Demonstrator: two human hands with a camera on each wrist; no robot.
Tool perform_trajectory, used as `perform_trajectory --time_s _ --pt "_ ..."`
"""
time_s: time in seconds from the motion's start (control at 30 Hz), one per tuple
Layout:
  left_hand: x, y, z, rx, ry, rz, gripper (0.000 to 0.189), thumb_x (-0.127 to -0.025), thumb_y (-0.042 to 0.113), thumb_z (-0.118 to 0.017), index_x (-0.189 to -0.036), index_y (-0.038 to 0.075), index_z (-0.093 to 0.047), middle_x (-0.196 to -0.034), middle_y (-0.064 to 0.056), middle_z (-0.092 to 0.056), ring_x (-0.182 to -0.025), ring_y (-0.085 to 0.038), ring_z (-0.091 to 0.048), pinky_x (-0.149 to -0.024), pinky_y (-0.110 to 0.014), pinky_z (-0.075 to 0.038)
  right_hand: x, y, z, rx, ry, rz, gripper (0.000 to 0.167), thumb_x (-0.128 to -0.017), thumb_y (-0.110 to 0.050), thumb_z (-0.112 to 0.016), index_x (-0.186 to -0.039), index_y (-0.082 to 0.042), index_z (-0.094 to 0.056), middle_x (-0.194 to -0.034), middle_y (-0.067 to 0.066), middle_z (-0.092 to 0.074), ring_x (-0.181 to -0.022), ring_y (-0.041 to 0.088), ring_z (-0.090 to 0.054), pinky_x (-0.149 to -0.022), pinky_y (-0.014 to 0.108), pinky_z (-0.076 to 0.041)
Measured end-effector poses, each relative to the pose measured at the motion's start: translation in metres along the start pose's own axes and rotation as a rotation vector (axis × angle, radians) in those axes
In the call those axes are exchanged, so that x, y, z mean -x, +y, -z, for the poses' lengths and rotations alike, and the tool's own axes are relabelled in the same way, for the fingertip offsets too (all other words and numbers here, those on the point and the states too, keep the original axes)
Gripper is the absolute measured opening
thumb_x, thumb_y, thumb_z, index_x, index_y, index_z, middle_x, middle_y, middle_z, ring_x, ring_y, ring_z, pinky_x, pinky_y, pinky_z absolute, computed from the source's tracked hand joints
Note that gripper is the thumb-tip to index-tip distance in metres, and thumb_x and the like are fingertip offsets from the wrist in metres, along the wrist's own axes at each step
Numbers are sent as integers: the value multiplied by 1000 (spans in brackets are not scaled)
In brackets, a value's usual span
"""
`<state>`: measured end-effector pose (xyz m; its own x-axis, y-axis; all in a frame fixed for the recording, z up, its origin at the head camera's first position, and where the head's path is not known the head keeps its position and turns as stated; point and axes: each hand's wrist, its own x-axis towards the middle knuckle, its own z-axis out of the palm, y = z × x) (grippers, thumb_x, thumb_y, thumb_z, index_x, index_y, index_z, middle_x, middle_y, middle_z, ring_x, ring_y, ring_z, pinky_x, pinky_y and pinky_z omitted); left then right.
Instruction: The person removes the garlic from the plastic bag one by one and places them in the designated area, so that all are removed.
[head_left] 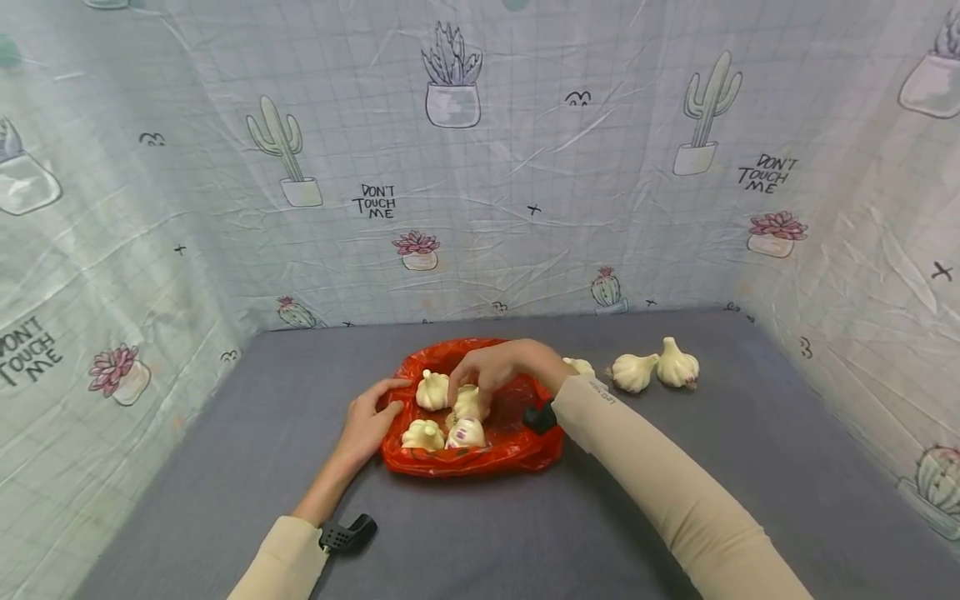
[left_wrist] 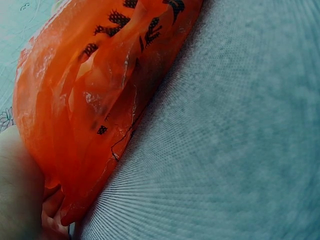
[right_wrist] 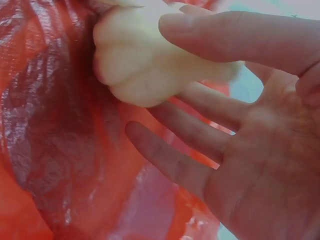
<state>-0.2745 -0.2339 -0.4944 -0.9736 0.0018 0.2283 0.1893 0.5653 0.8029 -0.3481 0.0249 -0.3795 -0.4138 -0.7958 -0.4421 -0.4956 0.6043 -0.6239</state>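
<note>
A red plastic bag [head_left: 517, 457] lies opened out on the table, with several garlic bulbs inside. My left hand [head_left: 369, 423] grips the bag's left edge between thumb and fingers; in the left wrist view part of that hand [left_wrist: 20, 185] shows beside the orange-red plastic. Inside the bag, my right hand [head_left: 495, 367] holds a garlic bulb [head_left: 468, 404]. The right wrist view has the thumb and fingers pinching this bulb [right_wrist: 140, 60], the little finger clear of it. Around it sit a bulb at the back left [head_left: 432, 390], one at the front left [head_left: 422, 435] and a purple-marked one [head_left: 467, 433].
Right of the bag, two garlic bulbs lie close together on the grey table [head_left: 750, 467], one on its side [head_left: 633, 372] and one upright [head_left: 677, 365]. Another bulb [head_left: 579, 365] is partly hidden behind my right forearm. A printed curtain [head_left: 487, 167] encloses the back and sides.
</note>
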Motion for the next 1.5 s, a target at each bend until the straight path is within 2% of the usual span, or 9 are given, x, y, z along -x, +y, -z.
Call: perform_trajectory --time_s 0.17,0.23,0.3,0.4,0.53,0.6,1.03,1.2,1.5 --pt "0 0 -1 -1 -2 -5 35 -98 9 -62 -130 19 -71 -138 -10 -67 -128 -28 -62 -105 -48 -48 -3 2 -4 -25 -21 20 43 -85 5 -74 -123 -16 -74 -138 1 -58 -102 12 -54 -86 32 -52" --pt "0 0 -2 1 -2 -5 35 -98 9 -62 -130 19 -71 -138 -10 -67 -128 -28 -62 -105 -48 -49 -3 2 -4 -32 -21 30 43 -85 7 -73 -122 -14 -74 -134 3 -59 -87 11 -56 -80 35 -53" --pt "0 1 -1 1 -3 -2 35 -98 9 -61 -130 19 -71 -139 -10 -66 -129 -28 -61 -105 -48 -48 0 0 -3 -21 -12 25 43 -86 7 -71 -123 -14 -73 -132 3 -59 -80 11 -56 -81 39 -54" --pt "0 1 -1 1 -1 0 35 -98 9 -61 -131 19 -70 -140 -11 -66 -131 -29 -60 -106 -48 -48 5 -3 -1 35 20 29 44 -87 4 -69 -126 -15 -73 -137 1 -59 -98 12 -57 -92 38 -52" --pt "0 1 0 4 -3 1 35 -98 9 -61 -131 18 -70 -140 -11 -66 -132 -29 -59 -107 -49 -48 13 -7 3 119 78 49 44 -87 0 -69 -127 -18 -73 -145 -1 -57 -132 17 -48 -108 36 -46" --pt "1 0 1 8 -3 1 35 -98 9 -61 -131 18 -70 -139 -11 -66 -131 -29 -60 -106 -49 -48 18 -10 4 146 101 54 43 -88 -3 -69 -127 -19 -73 -145 -1 -57 -135 20 -48 -111 40 -45" --pt "-1 -1 1 7 -7 6 36 -98 10 -61 -131 20 -70 -141 -10 -65 -131 -29 -60 -107 -50 -48 71 -28 11 237 279 138 36 -96 -24 -69 -132 -27 -67 -138 -7 -65 -123 16 -58 -108 47 -47" --pt "-4 -1 0 -2 -4 0 36 -98 10 -62 -131 20 -70 -140 -10 -66 -131 -29 -60 -106 -49 -47 93 -28 10 222 349 180 38 -97 -29 -70 -135 -24 -66 -136 -6 -66 -121 18 -60 -105 48 -50" --pt "-2 0 2 7 -6 -7 36 -98 9 -61 -131 19 -70 -139 -9 -66 -128 -28 -61 -105 -48 -48 126 -20 1 126 469 156 44 -95 -27 -73 -137 -24 -63 -133 -4 -66 -107 20 -60 -92 37 -56"
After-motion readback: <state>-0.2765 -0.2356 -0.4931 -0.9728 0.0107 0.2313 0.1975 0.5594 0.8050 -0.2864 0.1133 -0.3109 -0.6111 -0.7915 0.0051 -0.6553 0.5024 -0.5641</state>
